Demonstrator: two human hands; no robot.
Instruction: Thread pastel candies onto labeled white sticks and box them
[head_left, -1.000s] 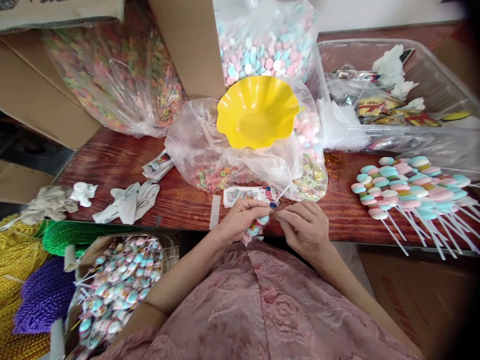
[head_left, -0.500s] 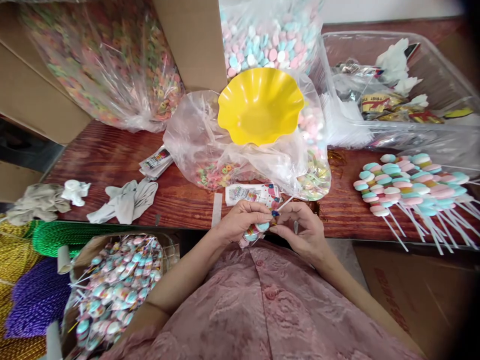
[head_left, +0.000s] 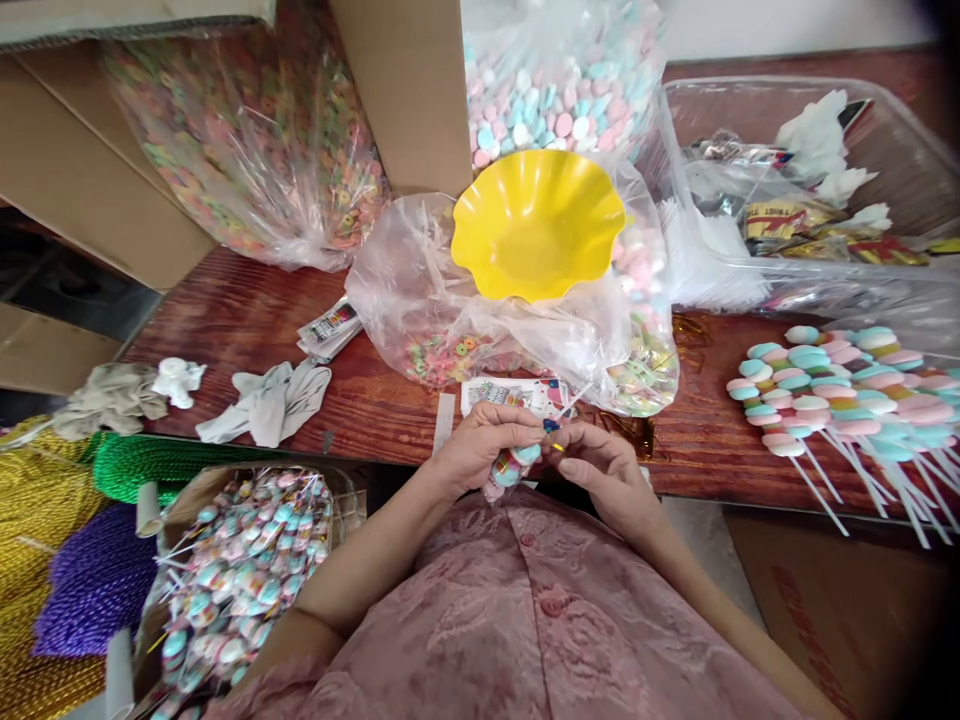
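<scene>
My left hand (head_left: 480, 442) is closed around a bagged candy skewer (head_left: 516, 466) of pastel marshmallow-like pieces, held in front of my dress at the table edge. Its white stick points up and to the right, past the gathered dark blue end of the wrapper. At that neck, my right hand (head_left: 613, 472) pinches a short gold twist tie (head_left: 558, 447) between thumb and fingers. Just behind the hands lies a stack of printed bags (head_left: 510, 392). More gold ties (head_left: 636, 436) are on the table beyond my right hand.
Unwrapped candy skewers (head_left: 847, 385) lie in a pile at the right. A box of wrapped skewers (head_left: 247, 570) stands below the table at the left. A yellow bowl (head_left: 538, 225) rests on plastic bags of candy, and a clear bin (head_left: 810, 265) sits back right.
My right hand has shifted slightly at the wrapper's neck, and the gold tie now shows plainly there. The whole view has moved a little, with the table things appearing further right.
</scene>
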